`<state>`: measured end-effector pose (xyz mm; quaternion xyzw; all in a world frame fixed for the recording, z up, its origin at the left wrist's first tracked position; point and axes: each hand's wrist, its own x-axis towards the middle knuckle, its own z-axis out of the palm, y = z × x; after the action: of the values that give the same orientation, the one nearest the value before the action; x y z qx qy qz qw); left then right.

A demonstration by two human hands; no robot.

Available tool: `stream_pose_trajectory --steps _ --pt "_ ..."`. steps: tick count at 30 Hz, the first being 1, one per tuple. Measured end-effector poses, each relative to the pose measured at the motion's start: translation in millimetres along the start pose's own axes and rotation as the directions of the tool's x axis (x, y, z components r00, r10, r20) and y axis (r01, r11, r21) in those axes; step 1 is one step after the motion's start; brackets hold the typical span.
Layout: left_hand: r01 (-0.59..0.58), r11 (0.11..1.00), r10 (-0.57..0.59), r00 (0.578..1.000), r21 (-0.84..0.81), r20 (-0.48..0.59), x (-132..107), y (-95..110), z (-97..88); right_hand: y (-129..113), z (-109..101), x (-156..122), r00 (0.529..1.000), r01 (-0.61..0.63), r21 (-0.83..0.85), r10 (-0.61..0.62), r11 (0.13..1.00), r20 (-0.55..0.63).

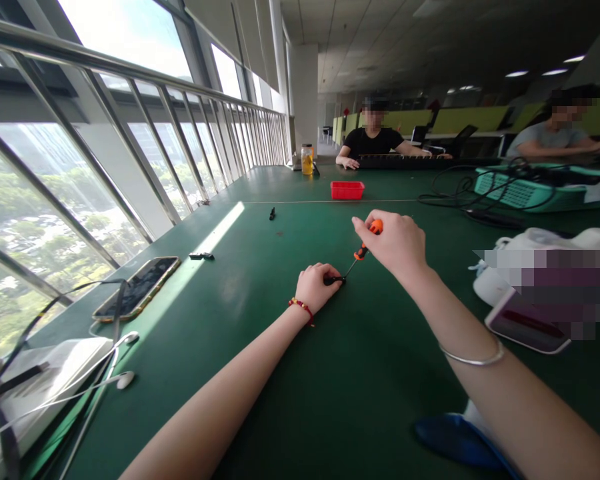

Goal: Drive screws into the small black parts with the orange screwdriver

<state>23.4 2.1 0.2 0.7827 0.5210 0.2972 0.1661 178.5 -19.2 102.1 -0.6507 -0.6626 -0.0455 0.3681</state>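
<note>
My left hand (316, 285) rests on the green table (290, 373), fingers closed round a small black part (336, 281) held down on the surface. My right hand (394, 241) grips an orange-handled screwdriver (366, 244), tilted, its thin tip reaching down to the black part beside my left fingers. A red bead bracelet sits on my left wrist and a silver bangle on my right forearm.
A phone (137, 287), white earphones (124, 379) and a white box lie at the left. Small black pieces (201, 255) (272, 213) and a red tray (347, 190) lie farther off. A second phone (525, 328) and a white object are at the right. Two people sit at the far end.
</note>
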Motion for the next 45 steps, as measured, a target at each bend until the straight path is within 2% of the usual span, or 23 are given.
stream_pose_trajectory --steps 5,7,12,17,21,25,38,45 --pt "-0.002 1.0 0.002 1.0 0.016 -0.002 -0.1 0.4 -0.2 0.5 -1.1 1.6 0.995 0.023 0.148 -0.037 0.989 0.092" --pt "0.0 1.0 0.0 1.0 0.019 -0.002 -0.3 0.5 -0.4 0.7 -2.2 1.9 0.993 0.009 0.154 -0.027 0.988 0.119" --pt "0.01 1.0 -0.01 1.0 0.008 0.002 -0.6 0.4 -0.6 0.5 -3.3 1.1 0.998 0.004 0.094 -0.011 0.996 0.067" --pt "-0.001 1.0 0.001 1.0 0.013 -0.002 -0.2 -0.3 -0.2 -1.6 -5.2 1.2 0.994 -0.018 0.137 0.003 0.99 0.109" --pt "0.007 1.0 -0.007 1.0 0.01 0.001 0.0 0.0 -0.4 -1.7 -3.5 0.8 0.997 -0.01 0.083 0.004 0.997 0.075" --pt "0.007 1.0 -0.007 1.0 0.003 0.002 -0.3 0.8 -0.8 1.4 0.4 1.5 0.995 0.037 0.135 -0.049 0.99 0.089" --pt "0.003 1.0 -0.003 1.0 0.018 0.006 0.1 -0.3 -0.1 -2.2 -3.2 0.2 0.995 0.002 0.147 -0.016 0.989 0.094" --pt "0.003 1.0 -0.004 1.0 0.007 0.005 0.1 0.0 -0.2 -1.0 -1.2 0.8 0.997 0.037 0.126 -0.044 0.991 0.059"
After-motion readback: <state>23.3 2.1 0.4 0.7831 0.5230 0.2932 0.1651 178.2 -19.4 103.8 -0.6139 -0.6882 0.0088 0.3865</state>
